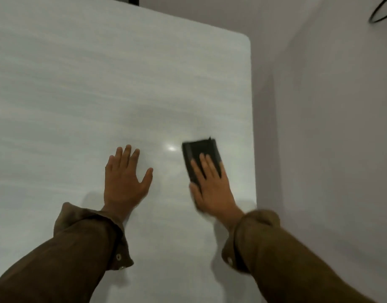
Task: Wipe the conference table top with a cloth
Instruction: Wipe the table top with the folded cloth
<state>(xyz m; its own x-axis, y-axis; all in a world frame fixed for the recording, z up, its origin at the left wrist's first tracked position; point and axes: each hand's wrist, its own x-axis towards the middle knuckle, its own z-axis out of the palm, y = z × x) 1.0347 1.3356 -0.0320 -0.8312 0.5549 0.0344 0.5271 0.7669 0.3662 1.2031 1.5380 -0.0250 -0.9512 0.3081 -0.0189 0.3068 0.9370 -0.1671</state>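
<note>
Cloth (199, 153): folded, dark, flat on bench (100, 84) near right edge. Right hand (210, 184): fingers straight, pressing it. Left hand (124, 178): flat, bracing. Advice: even pressure, overlapping strokes.

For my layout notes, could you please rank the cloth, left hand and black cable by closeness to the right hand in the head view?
1. cloth, under the right hand
2. left hand, to its left
3. black cable, upper right
</note>
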